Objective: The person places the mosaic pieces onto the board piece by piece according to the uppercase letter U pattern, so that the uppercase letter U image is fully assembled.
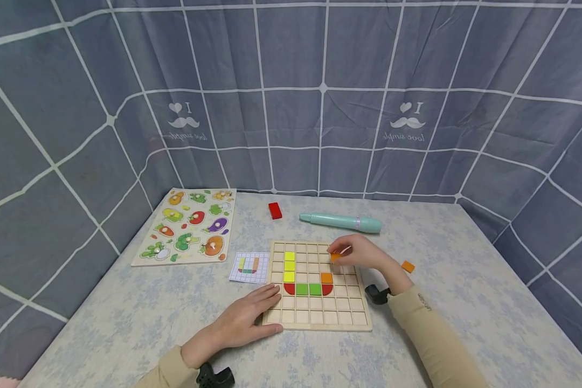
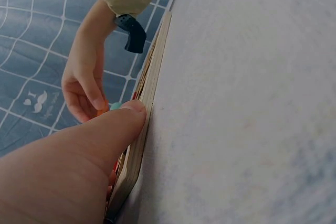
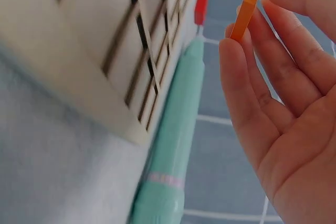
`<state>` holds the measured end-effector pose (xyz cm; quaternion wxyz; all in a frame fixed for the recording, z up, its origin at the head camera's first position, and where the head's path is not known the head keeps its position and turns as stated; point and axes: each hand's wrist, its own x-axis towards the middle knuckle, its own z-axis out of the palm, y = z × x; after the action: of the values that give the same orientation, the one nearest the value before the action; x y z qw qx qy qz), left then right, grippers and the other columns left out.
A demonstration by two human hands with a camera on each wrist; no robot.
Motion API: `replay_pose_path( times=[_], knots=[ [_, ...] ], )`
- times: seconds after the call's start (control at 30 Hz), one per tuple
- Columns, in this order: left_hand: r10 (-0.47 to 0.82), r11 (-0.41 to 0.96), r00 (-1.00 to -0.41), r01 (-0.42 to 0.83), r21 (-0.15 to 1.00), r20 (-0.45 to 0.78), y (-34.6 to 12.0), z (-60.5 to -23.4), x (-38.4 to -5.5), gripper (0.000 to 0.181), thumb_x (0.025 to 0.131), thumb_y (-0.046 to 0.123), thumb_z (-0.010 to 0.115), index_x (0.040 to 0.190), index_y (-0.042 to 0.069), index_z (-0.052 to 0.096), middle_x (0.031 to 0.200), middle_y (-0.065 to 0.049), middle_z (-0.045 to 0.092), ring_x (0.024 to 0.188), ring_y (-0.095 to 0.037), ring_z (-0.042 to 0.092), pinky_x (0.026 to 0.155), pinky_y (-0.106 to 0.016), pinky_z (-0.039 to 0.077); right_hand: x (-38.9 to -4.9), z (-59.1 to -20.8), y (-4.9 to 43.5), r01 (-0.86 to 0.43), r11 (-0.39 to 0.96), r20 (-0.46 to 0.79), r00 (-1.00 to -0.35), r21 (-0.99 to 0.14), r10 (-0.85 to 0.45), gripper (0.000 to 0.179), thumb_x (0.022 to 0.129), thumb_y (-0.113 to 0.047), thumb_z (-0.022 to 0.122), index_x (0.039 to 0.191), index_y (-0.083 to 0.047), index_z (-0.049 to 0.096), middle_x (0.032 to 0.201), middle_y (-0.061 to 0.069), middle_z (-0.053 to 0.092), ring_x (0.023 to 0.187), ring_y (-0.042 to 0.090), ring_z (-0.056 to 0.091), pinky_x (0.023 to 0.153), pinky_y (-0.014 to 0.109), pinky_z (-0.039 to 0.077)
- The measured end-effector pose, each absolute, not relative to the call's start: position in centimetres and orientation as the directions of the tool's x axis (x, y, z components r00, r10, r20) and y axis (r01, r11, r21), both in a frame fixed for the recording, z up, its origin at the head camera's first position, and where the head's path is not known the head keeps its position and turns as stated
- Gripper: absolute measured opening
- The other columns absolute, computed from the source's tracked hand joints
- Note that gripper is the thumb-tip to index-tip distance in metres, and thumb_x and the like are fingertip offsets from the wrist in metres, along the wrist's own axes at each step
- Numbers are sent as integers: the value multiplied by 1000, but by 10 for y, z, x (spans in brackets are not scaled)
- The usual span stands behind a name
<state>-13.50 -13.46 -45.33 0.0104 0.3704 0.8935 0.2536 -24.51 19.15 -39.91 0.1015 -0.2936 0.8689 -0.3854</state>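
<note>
A wooden grid board lies on the table. On it, a column of yellow tiles, two green tiles, two rounded red pieces and an orange tile form a U shape. My right hand is over the board's upper right part and pinches another orange tile between thumb and fingertips. In the right wrist view that tile is held apart from the board. My left hand rests at the board's left edge with its fingers extended; the thumb touches the rim.
A pattern card lies left of the board. Farther left is a vegetable puzzle board. Behind stand a red block and a lying teal pen-shaped object. One loose orange tile lies beyond my right forearm. A grid-patterned curtain encloses the table.
</note>
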Motion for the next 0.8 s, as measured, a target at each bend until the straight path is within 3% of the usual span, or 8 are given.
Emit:
replay_pose_path(
  times=[0.8],
  knots=[
    [665, 598, -727, 654, 463, 169, -134, -453, -134, 67, 91, 51, 55, 138, 4, 48, 147, -7, 38, 137, -22, 29, 107, -42, 33, -254, -412, 161, -433, 640, -85, -784, -635, -615, 20, 80, -9, 74, 99, -11, 69, 92, -3, 65, 85, 12, 58, 78, 27, 51]
  ],
)
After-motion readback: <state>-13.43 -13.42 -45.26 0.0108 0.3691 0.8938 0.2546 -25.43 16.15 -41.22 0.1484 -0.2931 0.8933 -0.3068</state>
